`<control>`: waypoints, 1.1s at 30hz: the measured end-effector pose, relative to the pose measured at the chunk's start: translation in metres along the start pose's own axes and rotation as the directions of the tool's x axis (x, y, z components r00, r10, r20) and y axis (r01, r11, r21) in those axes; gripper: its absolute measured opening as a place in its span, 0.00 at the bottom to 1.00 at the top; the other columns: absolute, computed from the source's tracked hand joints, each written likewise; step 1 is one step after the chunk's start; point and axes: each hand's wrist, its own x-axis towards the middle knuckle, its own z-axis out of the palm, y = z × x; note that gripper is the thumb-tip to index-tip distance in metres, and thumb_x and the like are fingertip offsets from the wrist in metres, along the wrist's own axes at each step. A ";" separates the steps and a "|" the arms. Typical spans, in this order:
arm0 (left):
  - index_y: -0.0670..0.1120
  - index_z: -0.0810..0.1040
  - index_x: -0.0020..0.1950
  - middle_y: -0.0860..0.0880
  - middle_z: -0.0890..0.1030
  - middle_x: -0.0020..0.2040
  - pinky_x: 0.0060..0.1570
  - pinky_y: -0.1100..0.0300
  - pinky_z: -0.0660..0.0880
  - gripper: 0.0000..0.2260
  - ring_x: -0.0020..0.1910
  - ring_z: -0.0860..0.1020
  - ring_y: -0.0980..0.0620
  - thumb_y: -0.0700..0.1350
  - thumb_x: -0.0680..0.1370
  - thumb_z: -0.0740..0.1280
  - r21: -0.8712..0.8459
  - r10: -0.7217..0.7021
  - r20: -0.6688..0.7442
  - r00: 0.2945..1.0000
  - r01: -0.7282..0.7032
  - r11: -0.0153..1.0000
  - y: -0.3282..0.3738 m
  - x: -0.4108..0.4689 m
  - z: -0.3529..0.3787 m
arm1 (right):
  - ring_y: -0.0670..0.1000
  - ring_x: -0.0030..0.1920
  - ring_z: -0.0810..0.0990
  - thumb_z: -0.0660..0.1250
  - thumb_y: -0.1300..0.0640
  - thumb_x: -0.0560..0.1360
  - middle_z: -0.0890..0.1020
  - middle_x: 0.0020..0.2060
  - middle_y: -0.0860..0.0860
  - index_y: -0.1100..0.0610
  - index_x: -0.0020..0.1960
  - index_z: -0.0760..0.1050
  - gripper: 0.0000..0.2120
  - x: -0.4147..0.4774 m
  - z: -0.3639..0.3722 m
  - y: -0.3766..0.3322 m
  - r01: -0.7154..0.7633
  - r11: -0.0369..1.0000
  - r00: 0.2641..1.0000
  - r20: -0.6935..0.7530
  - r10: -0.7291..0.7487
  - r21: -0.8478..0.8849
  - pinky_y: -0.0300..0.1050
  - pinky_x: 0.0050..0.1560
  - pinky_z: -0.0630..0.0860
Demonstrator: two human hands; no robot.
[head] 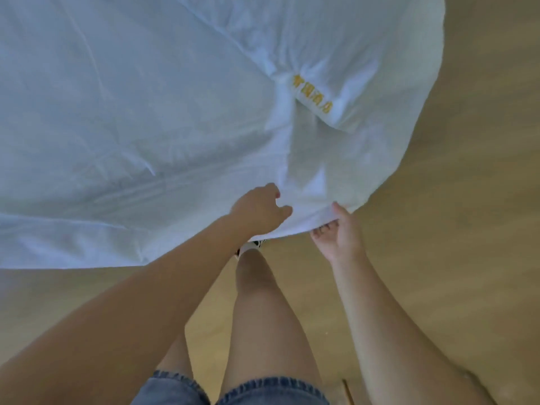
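i have both hands on the near edge of the white sheet [146, 112]. my left hand [258, 213] lies back-up on top of the cloth with its fingers curled down into the fabric, bunching a fold of it in a grip. my right hand [340, 235] is just beside it, palm turned up. its thumb [336, 209] presses on the upper side of the hem and its fingers [321, 230] curl in under it, so the edge is pinched between them. the two hands are near each other but apart, with a short span of hem running between them.

the sheet spreads away from me over the wooden floor [467, 200], hiding the far and left parts of it. bare floor shows along the right side and in the strip nearest me. the cloth is creased, and the wrinkles draw together toward a puckered spot beyond my hands. right by that pucker sits some yellow embroidered lettering [312, 93], too blurred for me to read. whether the far part of the sheet rests on the floor or hangs above it i cannot tell.

below my hands i see my bare leg [263, 317], my denim shorts [263, 390] and the tip of a shoe [251, 247] poking out under the hem.
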 end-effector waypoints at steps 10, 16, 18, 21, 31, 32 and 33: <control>0.43 0.73 0.60 0.43 0.77 0.54 0.52 0.57 0.71 0.16 0.55 0.76 0.45 0.50 0.76 0.67 -0.259 -0.070 -0.162 0.984 0.026 0.966 0.052 0.039 -0.036 | 0.49 0.30 0.74 0.57 0.62 0.79 0.73 0.37 0.56 0.58 0.36 0.64 0.13 0.017 -0.104 -0.020 -0.191 0.808 0.850 -0.506 -0.147 -0.557 0.42 0.36 0.73; 0.47 0.71 0.62 0.49 0.73 0.54 0.52 0.55 0.71 0.22 0.55 0.72 0.51 0.55 0.73 0.70 -0.823 -0.303 -0.198 0.932 0.010 0.568 0.061 0.028 -0.113 | 0.47 0.32 0.69 0.62 0.53 0.78 0.71 0.34 0.50 0.55 0.42 0.70 0.08 0.006 0.001 -0.050 0.055 0.882 0.989 -0.097 -0.113 -0.467 0.40 0.33 0.65; 0.52 0.71 0.60 0.49 0.70 0.59 0.56 0.53 0.69 0.20 0.59 0.70 0.50 0.57 0.72 0.70 -0.901 -0.312 -0.177 0.933 -0.027 0.432 0.064 0.024 -0.144 | 0.46 0.37 0.73 0.64 0.49 0.77 0.73 0.37 0.49 0.52 0.45 0.70 0.07 -0.001 0.058 -0.075 0.145 0.900 0.989 0.030 -0.145 -0.411 0.40 0.37 0.69; 0.54 0.70 0.67 0.50 0.69 0.62 0.61 0.51 0.67 0.30 0.61 0.69 0.51 0.61 0.68 0.72 -0.960 -0.367 -0.227 0.902 -0.144 0.239 0.068 0.028 -0.188 | 0.47 0.49 0.74 0.65 0.39 0.73 0.73 0.46 0.50 0.49 0.52 0.70 0.16 -0.015 0.133 -0.108 0.163 0.894 0.985 0.115 -0.126 -0.417 0.46 0.44 0.71; 0.49 0.80 0.43 0.53 0.83 0.43 0.53 0.49 0.78 0.12 0.45 0.82 0.52 0.55 0.69 0.74 -0.938 -0.451 -0.328 0.830 -0.344 0.049 0.110 0.042 -0.225 | 0.55 0.55 0.80 0.62 0.31 0.70 0.83 0.52 0.49 0.47 0.54 0.79 0.23 -0.044 0.252 -0.156 0.092 0.994 0.888 0.447 -0.106 0.053 0.61 0.63 0.70; 0.49 0.80 0.43 0.54 0.84 0.42 0.52 0.51 0.79 0.10 0.44 0.82 0.53 0.55 0.69 0.73 -0.932 -0.449 -0.336 0.828 -0.361 0.033 0.116 0.038 -0.222 | 0.56 0.59 0.79 0.63 0.35 0.72 0.82 0.57 0.51 0.49 0.59 0.78 0.23 -0.047 0.259 -0.166 0.093 0.994 0.876 0.470 -0.107 0.053 0.61 0.63 0.71; 0.50 0.80 0.43 0.56 0.84 0.41 0.49 0.53 0.79 0.09 0.43 0.82 0.54 0.54 0.70 0.73 -0.923 -0.443 -0.346 0.827 -0.385 0.002 0.122 0.033 -0.218 | 0.56 0.61 0.78 0.63 0.41 0.75 0.80 0.59 0.53 0.52 0.62 0.76 0.21 -0.050 0.264 -0.176 0.115 0.992 0.878 0.463 -0.125 0.048 0.58 0.64 0.71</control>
